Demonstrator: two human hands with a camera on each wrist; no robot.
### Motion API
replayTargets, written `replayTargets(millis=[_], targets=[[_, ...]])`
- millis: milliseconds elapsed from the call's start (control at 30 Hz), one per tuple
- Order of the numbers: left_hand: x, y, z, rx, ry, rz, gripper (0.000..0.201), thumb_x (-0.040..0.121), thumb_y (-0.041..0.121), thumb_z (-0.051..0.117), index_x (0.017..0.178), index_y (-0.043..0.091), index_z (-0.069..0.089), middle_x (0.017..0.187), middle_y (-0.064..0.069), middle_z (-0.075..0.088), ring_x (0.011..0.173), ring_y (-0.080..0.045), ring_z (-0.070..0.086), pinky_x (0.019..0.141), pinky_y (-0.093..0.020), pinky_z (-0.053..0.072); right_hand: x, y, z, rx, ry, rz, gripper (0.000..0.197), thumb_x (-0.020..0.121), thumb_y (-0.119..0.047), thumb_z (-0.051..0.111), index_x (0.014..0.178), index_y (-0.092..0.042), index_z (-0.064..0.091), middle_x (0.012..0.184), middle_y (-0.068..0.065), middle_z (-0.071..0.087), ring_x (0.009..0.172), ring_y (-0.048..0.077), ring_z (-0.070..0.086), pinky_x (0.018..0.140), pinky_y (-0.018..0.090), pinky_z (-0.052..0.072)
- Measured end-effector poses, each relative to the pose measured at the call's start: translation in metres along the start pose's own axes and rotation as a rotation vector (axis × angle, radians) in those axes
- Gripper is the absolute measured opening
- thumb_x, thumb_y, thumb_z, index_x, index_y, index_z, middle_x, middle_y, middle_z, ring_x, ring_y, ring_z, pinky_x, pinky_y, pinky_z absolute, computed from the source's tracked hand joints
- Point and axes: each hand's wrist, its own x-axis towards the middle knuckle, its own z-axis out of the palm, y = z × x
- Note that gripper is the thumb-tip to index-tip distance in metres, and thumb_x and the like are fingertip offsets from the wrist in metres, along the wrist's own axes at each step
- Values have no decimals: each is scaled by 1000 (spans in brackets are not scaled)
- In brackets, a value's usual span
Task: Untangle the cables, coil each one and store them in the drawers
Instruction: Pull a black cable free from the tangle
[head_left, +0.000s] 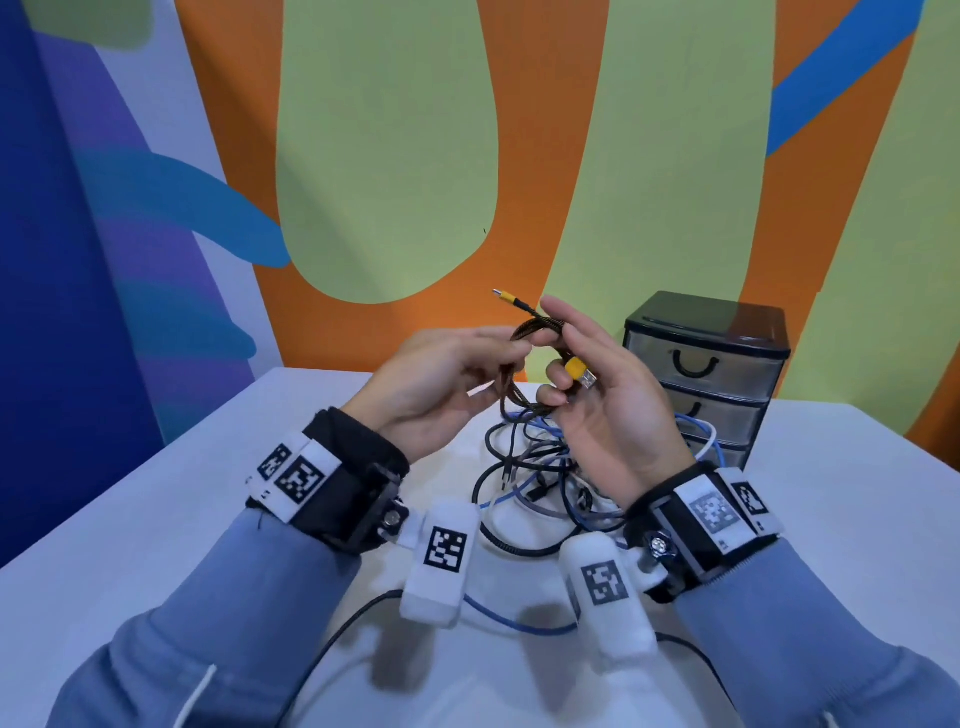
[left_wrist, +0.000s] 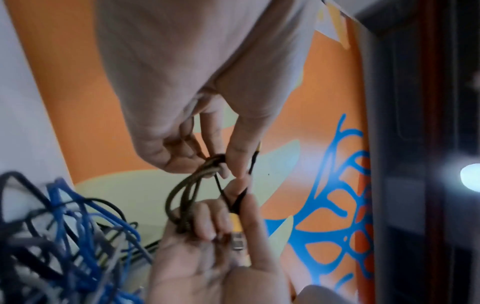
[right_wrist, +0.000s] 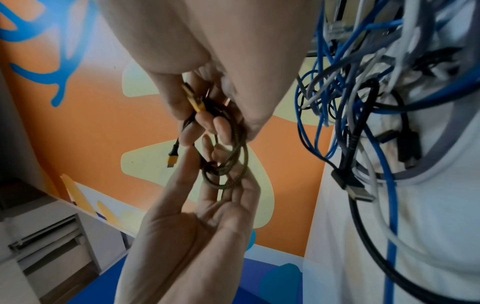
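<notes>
**Coiling the braided cable**

I hold the braided cable (head_left: 537, 332) as a small coil above the table (head_left: 182, 493), between both hands. My right hand (head_left: 608, 395) curls round the coil and pins the yellow USB plug (head_left: 579, 370) against my fingers. My left hand (head_left: 441, 384) pinches the opposite side of the loops. The small yellow plug (head_left: 508, 296) projects free above the coil.

Risk: in my judgement the loops can spring open if either pinch loosens, since nothing ties them. A strand runs down from the coil towards the pile (head_left: 540, 467); I cannot tell whether it is clear of it. If not, lifting would drag other cables along.

Surroundings: the pile of blue, black, white and grey cables lies directly below my hands. The drawers (head_left: 706, 374) stand behind and to the right, all closed, so one hand must release to open one. Blue and white cables lie against the lowest drawer front.
</notes>
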Motion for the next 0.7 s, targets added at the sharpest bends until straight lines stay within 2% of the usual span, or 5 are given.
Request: replayTargets(millis=[100, 167, 300, 467, 700], targets=[[2, 1, -1, -216, 102, -19, 18, 97, -1, 67, 112, -3, 77, 107, -13, 71, 103, -19, 58, 94, -24, 53, 2, -2, -4, -1, 9, -11, 35, 103, -13, 53, 136, -8, 66, 91, 1, 66, 65, 11, 35, 59, 24, 26], [4, -2, 1, -218, 216, 47, 17, 97, -5, 66, 108, -1, 79, 103, -15, 71, 100, -18, 60, 99, -25, 55, 1, 0, -2, -11, 10, -10, 35, 104, -13, 53, 136, -8, 65, 91, 1, 65, 63, 11, 34, 60, 24, 25], [7, -2, -1, -278, 335, 142, 29, 95, -9, 68, 122, 1, 72, 102, -16, 76, 76, -13, 71, 85, -21, 60, -1, 2, 4, -34, 24, -43, 34, 105, -11, 52, 137, -8, 65, 96, 4, 67, 58, 11, 30, 57, 22, 27], [7, 0, -12, -427, 443, 149, 29, 95, -10, 68, 124, -6, 70, 87, -14, 75, 72, -17, 71, 74, -23, 60, -1, -3, 0, 3, 59, -121, 33, 105, -9, 53, 135, -8, 67, 95, 4, 69, 57, 10, 29, 54, 20, 30], [2, 10, -16, -385, 324, 241, 33, 96, 2, 72, 128, -6, 67, 98, -13, 77, 81, -18, 75, 78, -21, 62, 6, -1, -8, -216, 181, -157, 24, 106, -3, 51, 118, -3, 73, 74, 2, 54, 52, 9, 25, 48, 20, 23]])
